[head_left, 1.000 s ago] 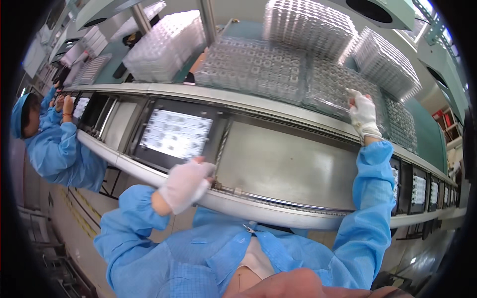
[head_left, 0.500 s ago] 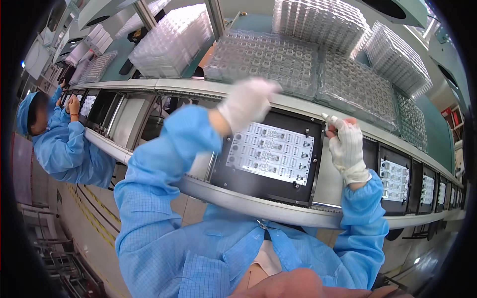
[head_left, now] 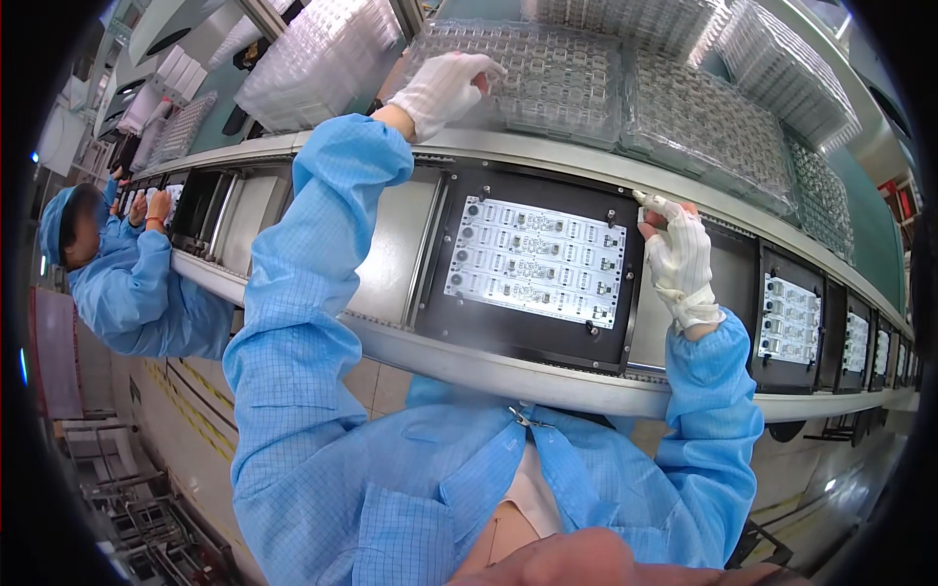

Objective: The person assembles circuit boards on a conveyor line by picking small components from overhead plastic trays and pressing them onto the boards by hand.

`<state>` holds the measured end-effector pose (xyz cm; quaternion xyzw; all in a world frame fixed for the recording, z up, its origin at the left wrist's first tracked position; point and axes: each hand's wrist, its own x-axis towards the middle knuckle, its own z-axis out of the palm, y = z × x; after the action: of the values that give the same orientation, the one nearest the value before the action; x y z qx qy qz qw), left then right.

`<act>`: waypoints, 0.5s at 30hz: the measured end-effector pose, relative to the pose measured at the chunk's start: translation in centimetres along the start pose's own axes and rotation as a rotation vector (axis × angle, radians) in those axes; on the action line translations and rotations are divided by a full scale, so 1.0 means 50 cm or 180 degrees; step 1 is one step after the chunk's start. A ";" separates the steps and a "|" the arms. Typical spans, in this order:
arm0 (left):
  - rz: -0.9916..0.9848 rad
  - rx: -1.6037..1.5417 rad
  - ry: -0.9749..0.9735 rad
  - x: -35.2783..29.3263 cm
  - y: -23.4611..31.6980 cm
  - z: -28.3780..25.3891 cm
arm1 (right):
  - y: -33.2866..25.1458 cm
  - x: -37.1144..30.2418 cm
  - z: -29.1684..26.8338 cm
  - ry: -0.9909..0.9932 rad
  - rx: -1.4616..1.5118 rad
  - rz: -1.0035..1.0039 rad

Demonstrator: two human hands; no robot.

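My left hand wears a white glove that leaves fingertips bare. It hovers at the near left edge of a clear plastic blister tray, fingers curled into a pinch. Whatever lies between them is too small to make out. Before me, a white circuit board panel with several rows of small parts rests in a black fixture on the conveyor. My right hand, gloved alike, is beside the fixture's right edge, fingers bent together; any held thing is hidden.
More clear trays stand behind the conveyor, with tall stacks farther back. Other black fixtures holding white panels line the conveyor to the right. At far left a co-worker in a blue smock works at the same line.
My left hand has moved away from above the panel, up and left to the clear tray. My right hand stays near the fixture's right edge. The view has shifted slightly.
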<state>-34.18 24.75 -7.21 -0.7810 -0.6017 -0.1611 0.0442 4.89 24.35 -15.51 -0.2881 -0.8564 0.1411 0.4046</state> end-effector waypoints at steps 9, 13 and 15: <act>0.0580 -0.0294 0.0005 -0.053 0.502 0.054 | 0.159 -0.122 -0.272 0.0071 0.0217 0.0190; 0.0667 -0.0071 0.0090 -0.096 0.519 0.096 | 0.161 -0.134 -0.265 0.0102 0.0054 -0.0095; 0.0536 -0.0143 -0.0026 -0.106 0.524 0.102 | 0.156 -0.142 -0.266 0.0064 0.0097 0.0003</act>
<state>-9.36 14.09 -10.38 -0.8303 -0.5304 -0.1670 0.0377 21.75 26.34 -15.17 -0.2837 -0.8499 0.1514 0.4175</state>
